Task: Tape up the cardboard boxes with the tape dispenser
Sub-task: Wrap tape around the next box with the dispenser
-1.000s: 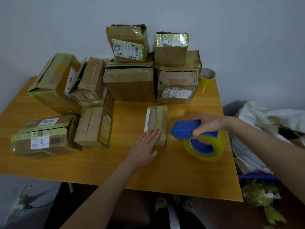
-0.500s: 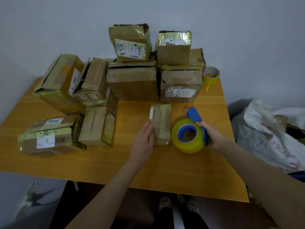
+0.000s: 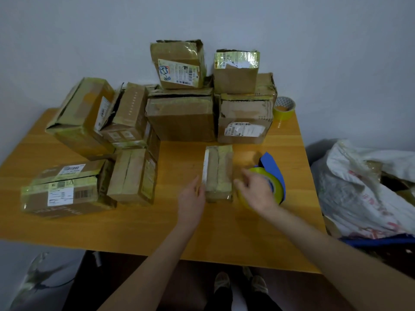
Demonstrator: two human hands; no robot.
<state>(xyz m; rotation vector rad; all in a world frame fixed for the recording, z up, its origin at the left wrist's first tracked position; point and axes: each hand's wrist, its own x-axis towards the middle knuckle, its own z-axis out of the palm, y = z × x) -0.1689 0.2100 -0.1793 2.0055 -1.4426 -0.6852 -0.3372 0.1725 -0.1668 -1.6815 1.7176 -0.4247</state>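
**Q:** What lies nearest the viewer?
**A:** A pair of shoes (image 3: 238,286), on the floor below the near edge of the wooden table (image 3: 224,232).

**Q:** How are the hands placed?
**A:** They are apart. The left hand (image 3: 190,198), fingers straight, lies against the left side of the small box (image 3: 219,173), at the box's 8 o'clock. The right hand (image 3: 258,194), blurred, curls over the yellow roll of the tape dispenser (image 3: 272,164), just beside the box at its 4 o'clock.

**Q:** And the box itself?
**A:** It lies flat on the table between the two hands. Its long axis points to 12 o'clock, and yellowish tape runs along its top.

**Q:** What lies farther out?
**A:** Stacked boxes (image 3: 182,117) run from 10 to 12 o'clock against the wall (image 3: 314,52). A spare tape roll (image 3: 284,107) sits at 1 o'clock. A white sack (image 3: 359,187) lies off the table at 3 o'clock.
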